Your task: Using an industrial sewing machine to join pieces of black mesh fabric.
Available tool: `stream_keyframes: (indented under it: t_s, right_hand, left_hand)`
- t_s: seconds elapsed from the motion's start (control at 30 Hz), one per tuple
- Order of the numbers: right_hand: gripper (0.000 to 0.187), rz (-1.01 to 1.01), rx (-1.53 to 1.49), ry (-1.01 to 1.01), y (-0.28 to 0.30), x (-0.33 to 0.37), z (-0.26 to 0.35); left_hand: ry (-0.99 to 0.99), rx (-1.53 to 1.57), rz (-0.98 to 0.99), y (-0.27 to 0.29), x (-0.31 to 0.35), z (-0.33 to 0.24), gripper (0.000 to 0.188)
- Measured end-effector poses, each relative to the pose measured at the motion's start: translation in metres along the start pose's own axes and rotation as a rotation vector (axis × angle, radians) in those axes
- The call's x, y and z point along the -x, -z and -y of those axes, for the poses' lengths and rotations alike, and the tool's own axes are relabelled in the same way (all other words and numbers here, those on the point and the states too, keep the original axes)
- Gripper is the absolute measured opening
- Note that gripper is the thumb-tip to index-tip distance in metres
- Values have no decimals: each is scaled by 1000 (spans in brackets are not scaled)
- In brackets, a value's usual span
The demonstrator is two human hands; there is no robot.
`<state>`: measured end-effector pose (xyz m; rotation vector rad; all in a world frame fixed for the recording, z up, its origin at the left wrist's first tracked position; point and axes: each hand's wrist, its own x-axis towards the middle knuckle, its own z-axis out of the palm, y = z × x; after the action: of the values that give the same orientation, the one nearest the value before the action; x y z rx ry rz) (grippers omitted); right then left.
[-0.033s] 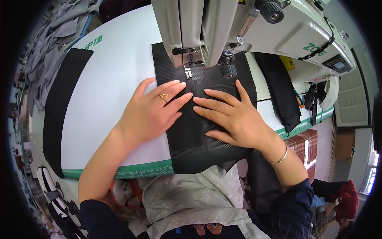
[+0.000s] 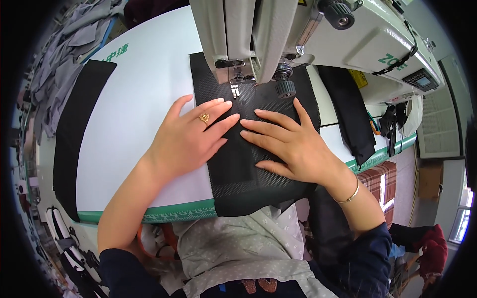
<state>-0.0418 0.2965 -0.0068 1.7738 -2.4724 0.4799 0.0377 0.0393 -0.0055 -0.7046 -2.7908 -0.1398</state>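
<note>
Head view: your left hand point(image 2: 186, 141) and right hand point(image 2: 303, 149) lie palm down on a black mesh panel point(image 2: 233, 171), fingers spread and closed around nothing. Your left fingertips rest left of the panel's lengthwise middle strip and your right fingertips reach toward them from the other side, the two index tips close together. A gold ring point(image 2: 204, 118) sits on your left hand, a thin bangle point(image 2: 351, 194) on your right wrist.

The panel runs from under the presser foot point(image 2: 235, 92) of the sewing machine point(image 2: 357, 44) to the near edge of the white worktop point(image 2: 129, 134), covering part of that edge. Along the near edge, a green band point(image 2: 180, 212) carries ruler-like markings. Green lettering point(image 2: 115, 51) is printed toward the worktop's far left, and more green lettering point(image 2: 392, 60) marks the machine's body, beside a small control panel point(image 2: 420, 79). A yellow label point(image 2: 357, 78) shows on the machine's right side, its print too small to read.

A black strip point(image 2: 74, 134) follows the worktop's left edge; a folded black cloth point(image 2: 347, 109) lies to the right, reaching the near edge.
</note>
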Motion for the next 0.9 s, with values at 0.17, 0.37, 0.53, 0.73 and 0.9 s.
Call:
stream_keyframes:
  t_s: [0.17, 0.37, 0.53, 0.73, 0.9]
  right_hand:
    - [51, -22, 33, 10, -6, -10, -14]
    - [51, 3, -22, -18, -3, -25, -21]
    - [56, 35, 42, 7, -8, -18, -27]
    - [49, -65, 35, -15, 5, 10, 29]
    - [51, -24, -33, -77, 8, 30, 68]
  left_hand:
    - [-54, -78, -56, -6, -3, 3, 42]
    - [-2, -34, -103, -8, -2, 14, 44]
    - [24, -81, -117, -22, 1, 10, 53]
    - [33, -123, -93, -28, 15, -2, 53]
    - [22, -74, 26, -10, 35, -21, 61]
